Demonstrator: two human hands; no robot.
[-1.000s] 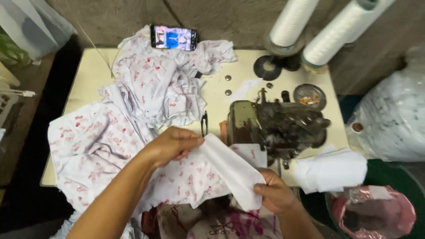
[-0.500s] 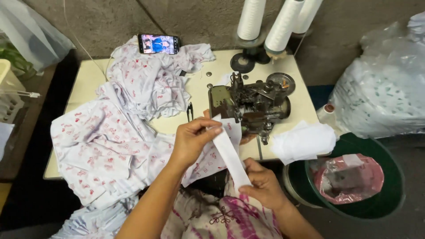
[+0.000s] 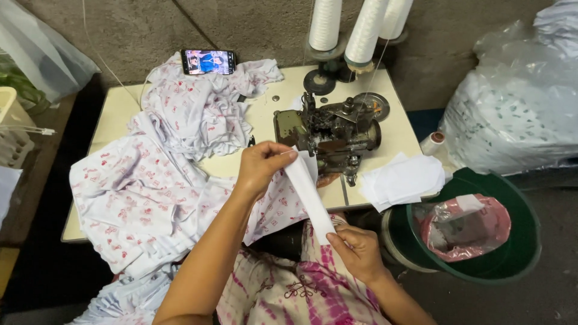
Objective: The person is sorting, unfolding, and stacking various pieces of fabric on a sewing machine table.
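At a cream-topped sewing table point(image 3: 114, 120) we count one dark metal overlock sewing machine point(image 3: 330, 133), three tall white thread cones point(image 3: 363, 27) standing behind it, one smartphone with a lit screen point(image 3: 208, 61) propped against the wall, and one small white thread spool with a reddish top point(image 3: 431, 143) at the table's right edge; a heap of white fabric printed with small red motifs point(image 3: 174, 150) spreads over the left half of the table and spills off its front edge, while a small stack of plain white cut pieces point(image 3: 403, 179) lies just right of the machine; on the floor to the right we see one green round tub point(image 3: 512, 253) with a pink plastic bag point(image 3: 463, 225) inside it, and behind it one large clear plastic sack of white cloth point(image 3: 518, 102). We hold one long white fabric strip point(image 3: 308, 192) stretched between two hands; our left hand point(image 3: 262, 167) pinches its upper end, fingers closed on it, just in front of the machine; our right hand point(image 3: 358, 251) grips the lower end near our lap, above a pink tie-dye garment point(image 3: 289, 289); the strip runs diagonally from upper left to lower right, taut, crossing the table's front edge.
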